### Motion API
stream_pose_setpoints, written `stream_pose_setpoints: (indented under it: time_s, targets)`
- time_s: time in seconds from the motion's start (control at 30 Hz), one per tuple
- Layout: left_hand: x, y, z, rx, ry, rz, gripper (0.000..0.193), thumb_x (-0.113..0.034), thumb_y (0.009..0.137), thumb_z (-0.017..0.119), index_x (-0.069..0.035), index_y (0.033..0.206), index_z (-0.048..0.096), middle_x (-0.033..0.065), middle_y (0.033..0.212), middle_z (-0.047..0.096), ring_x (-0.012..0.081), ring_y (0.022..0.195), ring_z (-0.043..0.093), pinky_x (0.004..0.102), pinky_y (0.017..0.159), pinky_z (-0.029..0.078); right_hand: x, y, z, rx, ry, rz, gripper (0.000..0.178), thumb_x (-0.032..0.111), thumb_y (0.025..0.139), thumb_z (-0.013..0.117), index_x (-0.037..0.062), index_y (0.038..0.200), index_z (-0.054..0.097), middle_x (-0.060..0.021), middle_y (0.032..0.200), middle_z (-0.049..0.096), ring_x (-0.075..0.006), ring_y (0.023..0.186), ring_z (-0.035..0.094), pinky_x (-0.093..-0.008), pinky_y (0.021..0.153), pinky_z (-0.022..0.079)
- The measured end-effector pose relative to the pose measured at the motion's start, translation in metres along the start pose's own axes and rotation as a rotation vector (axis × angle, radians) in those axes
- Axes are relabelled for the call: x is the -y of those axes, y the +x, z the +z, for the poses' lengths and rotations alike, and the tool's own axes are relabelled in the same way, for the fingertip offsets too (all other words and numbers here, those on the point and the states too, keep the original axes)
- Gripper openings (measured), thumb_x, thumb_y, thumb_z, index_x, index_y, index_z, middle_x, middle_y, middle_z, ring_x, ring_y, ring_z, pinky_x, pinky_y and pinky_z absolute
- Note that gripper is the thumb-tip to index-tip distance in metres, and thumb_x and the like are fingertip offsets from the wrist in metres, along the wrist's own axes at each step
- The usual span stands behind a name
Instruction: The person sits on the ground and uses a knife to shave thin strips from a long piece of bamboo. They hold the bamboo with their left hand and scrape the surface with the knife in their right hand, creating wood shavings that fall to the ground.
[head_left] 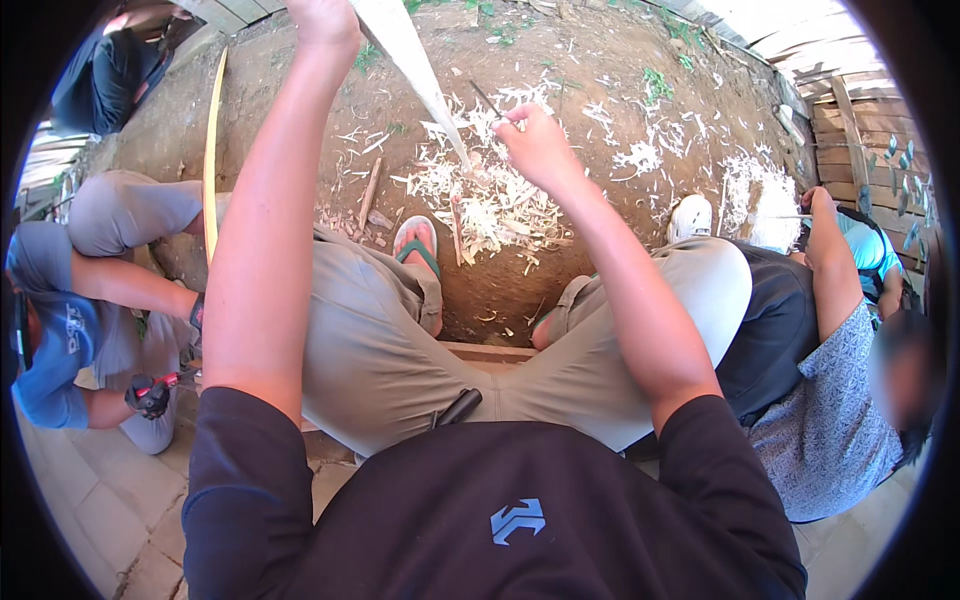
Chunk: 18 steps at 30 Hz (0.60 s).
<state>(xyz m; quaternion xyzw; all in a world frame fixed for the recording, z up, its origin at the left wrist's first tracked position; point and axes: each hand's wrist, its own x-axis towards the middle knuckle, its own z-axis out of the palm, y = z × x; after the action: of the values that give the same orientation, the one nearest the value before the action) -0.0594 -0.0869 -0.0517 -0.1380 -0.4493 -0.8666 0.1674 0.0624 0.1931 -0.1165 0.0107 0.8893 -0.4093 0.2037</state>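
Observation:
A long pale wooden strip (412, 72) slants down from the top edge, its tapered lower end over a heap of shavings (510, 215). My left hand (325, 22) is raised at the top edge beside the strip's upper part and closed on it; most of its fingers are cut off by the frame. To the right of the strip, my right hand (536, 145) is closed around a knife (484, 97) with a thin dark blade pointing up and left. The knife is apart from the strip, and its handle is mostly hidden in my fist.
On my left sits a person in blue (85, 350), with a red-handled tool (172, 380) in a gloved hand; a curved yellowish strip (213, 150) stands nearby. Close on my right sits a person in a patterned shirt (825, 425). A plank wall (870, 135) borders the dirt ground.

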Motion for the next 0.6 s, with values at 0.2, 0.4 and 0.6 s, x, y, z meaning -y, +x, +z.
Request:
stream_pose_setpoints:
  time_s: [0.2,0.4,0.6]
  targets:
    - [-0.009,-0.024,0.079,-0.143,0.352,0.023,0.098,-0.084,0.095,0.016,-0.001,0.109,0.064,0.0120,0.075,0.068,0.0242,0.065,0.067,0.0380,0.062,0.057,-0.004,-0.009,-0.062,0.121,-0.611,0.046,0.042,0.033,0.106,0.054,-0.0045,0.123,0.063,-0.0250,0.117,0.071,-0.0355,0.111,0.070,-0.0477,0.097,0.054]
    - [-0.009,-0.013,0.079,-0.078,0.162,-0.182,0.096,-0.082,0.096,0.016,-0.001,0.111,0.065,0.0110,0.078,0.069,0.0243,0.070,0.067,0.0383,0.066,0.055,-0.015,-0.012,-0.067,0.376,-0.743,-0.015,0.033,0.034,0.099,0.064,0.0019,0.106,0.071,-0.0194,0.101,0.075,-0.0352,0.103,0.072,-0.0476,0.092,0.054]
    - [-0.006,-0.014,0.082,0.004,0.232,-0.101,0.085,-0.075,0.102,0.020,-0.005,0.110,0.067,0.0073,0.077,0.067,0.0218,0.068,0.066,0.0364,0.064,0.053,-0.026,-0.012,-0.042,0.323,-0.811,-0.184,0.027,0.036,0.096,0.069,0.0114,0.106,0.073,-0.0144,0.101,0.076,-0.0342,0.100,0.071,-0.0466,0.089,0.054]
